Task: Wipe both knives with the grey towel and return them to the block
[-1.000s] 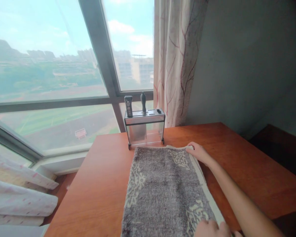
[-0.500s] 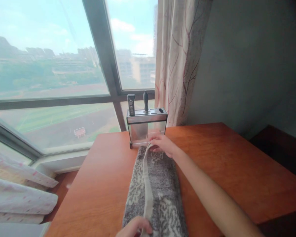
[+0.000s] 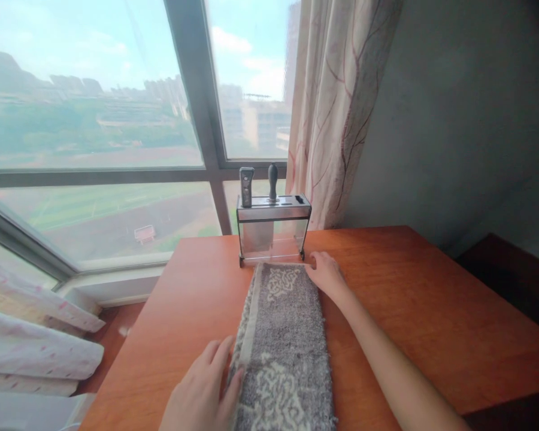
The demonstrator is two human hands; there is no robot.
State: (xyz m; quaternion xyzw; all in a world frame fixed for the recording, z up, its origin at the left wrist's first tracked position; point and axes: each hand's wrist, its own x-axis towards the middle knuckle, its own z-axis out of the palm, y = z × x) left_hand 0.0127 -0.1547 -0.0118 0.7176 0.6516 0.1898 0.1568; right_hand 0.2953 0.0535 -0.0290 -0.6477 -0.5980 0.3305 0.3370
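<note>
A folded grey towel (image 3: 291,323) with cream floral patterns lies lengthwise on the wooden table, a pale band running along its left edge. My left hand (image 3: 202,386) rests at the near left side of the towel, fingers apart, with the thumb against the towel's edge. At the far right corner of the towel is my right hand (image 3: 327,274), its thumb touching the corner and its fingers spread a little apart from it. Neither hand grips the cloth. The towel's near end is cut off by the bottom of the view.
Just beyond the towel stands a clear-sided knife block (image 3: 273,233) holding a dark-handled knife (image 3: 247,187) and a second black-handled tool (image 3: 272,181). Behind the table (image 3: 395,287) are a window and a patterned curtain (image 3: 330,108). Another curtain (image 3: 40,347) hangs at lower left.
The towel's pale edge band has gone over to the left, laying the fold flat. My left hand let go and moved up and left; my right hand let go and moved right to the corner.
</note>
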